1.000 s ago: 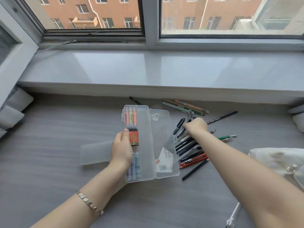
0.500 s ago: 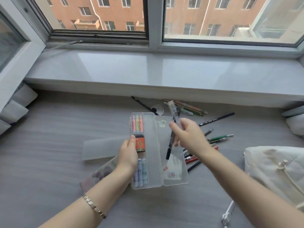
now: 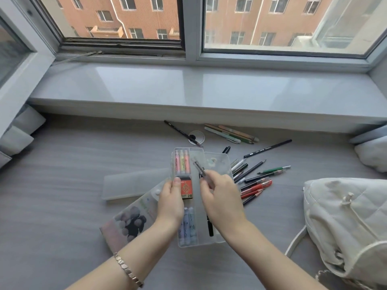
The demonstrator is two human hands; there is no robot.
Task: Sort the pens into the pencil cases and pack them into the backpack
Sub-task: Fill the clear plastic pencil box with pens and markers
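An open clear pencil case [image 3: 196, 155] is held above the grey desk. My left hand [image 3: 170, 200] grips its left edge, thumb by the orange 2B box [image 3: 187, 188]. Pastel highlighters [image 3: 182, 163] fill the top of the left compartment and more lie at the bottom. My right hand [image 3: 219, 197] holds a clear pen [image 3: 199, 167] and a black pen [image 3: 210, 226] over the case's middle. A pile of loose pens [image 3: 254, 181] lies to the right. The cream backpack [image 3: 347, 222] sits at the far right.
A frosted flat case [image 3: 134, 183] and a printed pouch [image 3: 129, 223] lie left of the open case. More pens [image 3: 230, 133] and a black pencil [image 3: 181, 132] rest by the window sill [image 3: 188, 91]. A round cable hole [image 3: 196, 137] is beside them.
My right hand took pens from the pile, lifted them, and has brought them down over the open case. The left hand kept its hold on the case.
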